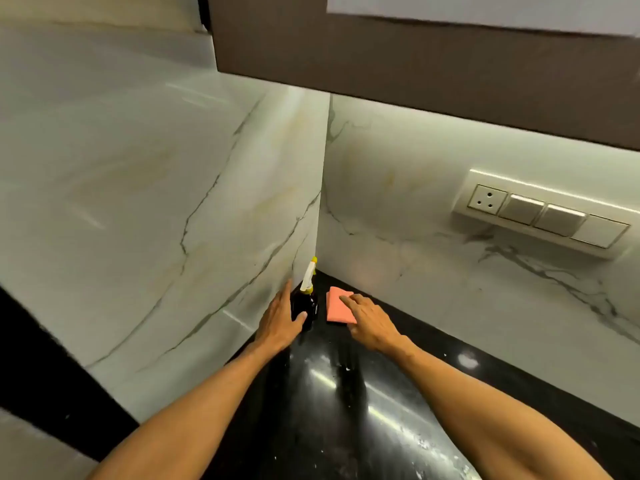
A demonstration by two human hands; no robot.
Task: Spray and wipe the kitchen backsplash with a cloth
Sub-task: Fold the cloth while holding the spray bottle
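A dark spray bottle (309,306) with a white and yellow trigger head stands in the corner of the black countertop (332,393). My left hand (278,322) is against its left side, fingers straight along it and thumb lying across its front. A folded pink cloth (335,306) lies flat just right of the bottle. My right hand (369,322) rests on the cloth's right part with straight fingers. The white marble backsplash (415,237) rises behind and continues on the left wall (173,202).
A switch and socket panel (540,216) sticks out from the backsplash at the right. A brown upper cabinet (415,57) overhangs the counter. The counter surface shows pale smears and light reflections near me.
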